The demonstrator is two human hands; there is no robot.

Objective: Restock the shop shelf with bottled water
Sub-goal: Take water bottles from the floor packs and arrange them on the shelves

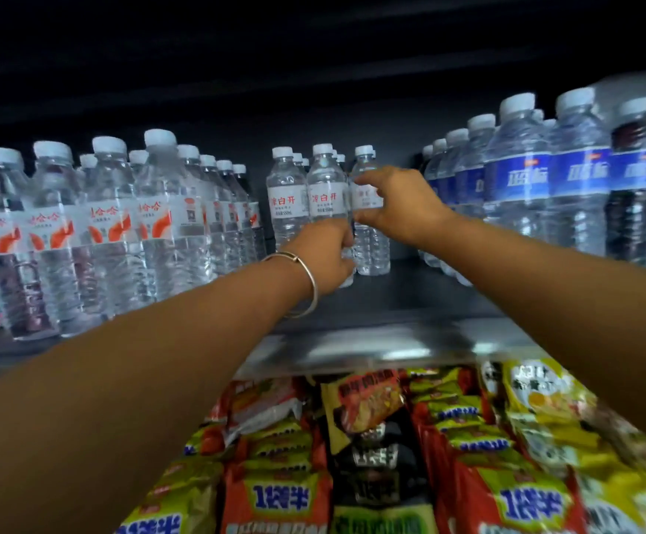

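Clear water bottles with white labels and red characters stand in rows at the middle of the dark shelf (pixel 410 298). My right hand (pixel 398 206) grips the rightmost one (pixel 369 244) around its label, thumb below and fingers above. My left hand (pixel 325 256), a silver bangle on its wrist, is curled round the lower half of the middle bottle (pixel 326 186) next to it. A third bottle of the same kind (pixel 286 194) stands just to the left, untouched.
Left of the hands stand several bottles with red-and-white labels (pixel 113 225). To the right stand blue-labelled bottles (pixel 518 179) and a dark drink bottle (pixel 633 186). Bare shelf floor lies between the white-label and blue-label rows. Snack packets (pixel 371 456) fill the shelf below.
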